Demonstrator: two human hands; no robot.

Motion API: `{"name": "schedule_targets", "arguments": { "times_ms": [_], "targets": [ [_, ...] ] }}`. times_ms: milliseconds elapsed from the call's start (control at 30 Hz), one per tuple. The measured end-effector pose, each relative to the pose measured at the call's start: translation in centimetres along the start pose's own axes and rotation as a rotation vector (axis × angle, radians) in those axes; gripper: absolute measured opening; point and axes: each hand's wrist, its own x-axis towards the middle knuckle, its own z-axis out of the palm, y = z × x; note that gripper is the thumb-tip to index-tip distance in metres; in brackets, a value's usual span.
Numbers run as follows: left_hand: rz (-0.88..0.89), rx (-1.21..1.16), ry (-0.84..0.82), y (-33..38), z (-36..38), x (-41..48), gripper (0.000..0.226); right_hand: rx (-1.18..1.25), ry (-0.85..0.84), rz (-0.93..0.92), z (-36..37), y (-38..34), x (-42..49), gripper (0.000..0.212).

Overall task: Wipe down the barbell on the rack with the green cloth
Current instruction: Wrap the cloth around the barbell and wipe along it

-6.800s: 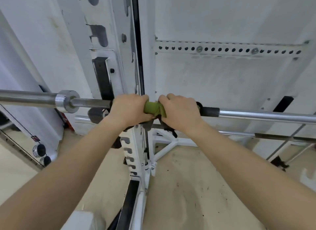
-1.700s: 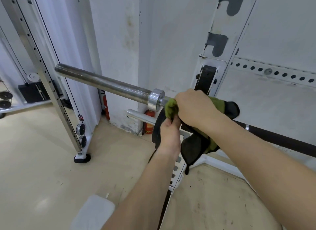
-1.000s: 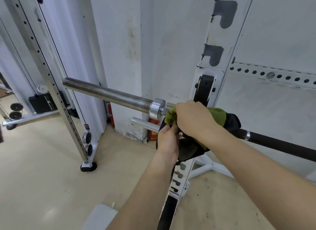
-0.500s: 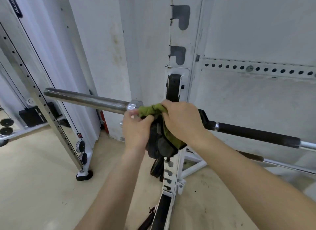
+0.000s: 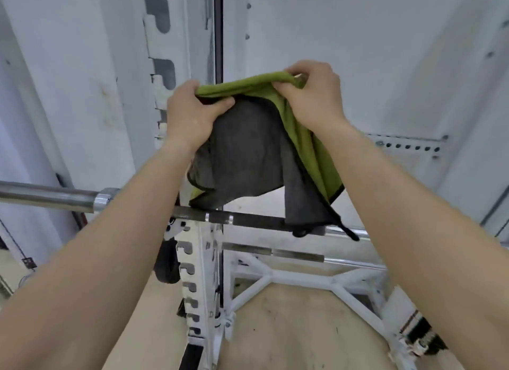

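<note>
The green cloth [image 5: 305,138], grey on its other side, hangs spread between both hands, lifted above the barbell. My left hand [image 5: 190,113] grips its upper left edge, thumb pressed over the fold. My right hand [image 5: 311,94] pinches the upper right edge. The barbell [image 5: 248,219] lies across the white rack [image 5: 198,259] below the cloth, its chrome sleeve [image 5: 49,197] sticking out to the left. The cloth's lower corner dangles down in front of the bar's dark shaft; I cannot tell whether it touches.
A second bar [image 5: 297,254] lies lower on the rack, behind the barbell. The slotted white upright runs down the middle, with white base braces [image 5: 303,278] on the beige floor. A white wall with a perforated strip [image 5: 407,146] stands behind.
Both hands have lifted the cloth off the bar by the collar and spread it open above the barbell. My view has swung right and downward.
</note>
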Motion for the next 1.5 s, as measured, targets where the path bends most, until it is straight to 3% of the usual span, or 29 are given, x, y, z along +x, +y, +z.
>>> {"name": "schedule_targets", "arguments": {
  "times_ms": [100, 167, 233, 333, 400, 500, 567, 633, 733, 800, 867, 1133, 1333, 1500],
  "targets": [
    [0.203, 0.194, 0.017, 2.6, 1.2, 1.0, 0.031, 0.004, 0.139, -0.003, -3.4, 1.0, 1.6, 0.02],
    [0.375, 0.42, 0.044, 2.9, 2.0, -0.3, 0.017, 0.031, 0.047, -0.009, -4.6, 2.6, -0.1, 0.014],
    [0.52, 0.511, -0.031, 1.6, 2.9, -3.0, 0.017, 0.005, -0.125, -0.007, -4.9, 5.1, -3.2, 0.012],
    [0.657, 0.596, -0.401, -2.0, 4.1, -8.9, 0.03, -0.146, -0.418, 0.07, -4.5, 11.0, -9.7, 0.01],
    [0.635, 0.639, -0.673, -4.2, 4.6, -12.5, 0.043, -0.178, -0.591, 0.095, -4.0, 14.2, -14.7, 0.007],
    [0.499, 0.561, -0.964, -5.9, 5.3, -14.5, 0.066, -0.103, -0.615, 0.105, -3.7, 15.3, -18.4, 0.017],
    [0.384, 0.373, -0.906, -5.9, 5.9, -14.1, 0.068, -0.041, -0.565, 0.167, -3.4, 14.7, -17.8, 0.03],
    [0.341, 0.334, -0.803, -5.8, 7.1, -14.0, 0.056, -0.187, -0.556, 0.121, -2.3, 14.0, -16.8, 0.042],
    [0.436, 0.72, -0.834, -5.8, 9.6, -15.0, 0.059, -0.635, -0.82, 0.017, 0.0, 13.3, -16.1, 0.089],
    [0.514, 0.887, -0.772, -5.6, 11.1, -15.4, 0.052, -0.806, -0.786, -0.057, 0.8, 13.7, -16.4, 0.064],
    [0.511, 0.922, -0.748, -5.0, 12.5, -15.4, 0.047, -0.842, -0.613, -0.167, 0.0, 14.9, -17.3, 0.038],
    [0.497, 0.912, -0.758, 4.5, 23.0, -21.2, 0.046, -0.839, -0.298, -0.316, -12.0, 26.0, -21.8, 0.047],
    [0.622, 0.879, -0.718, 16.2, 38.2, -28.8, 0.041, -0.96, -0.213, -0.205, -27.7, 37.7, -22.6, 0.036],
    [0.663, 0.835, -0.782, 25.8, 49.3, -34.0, 0.029, -1.081, -0.251, -0.105, -39.3, 45.4, -22.5, 0.019]
  ]
}}
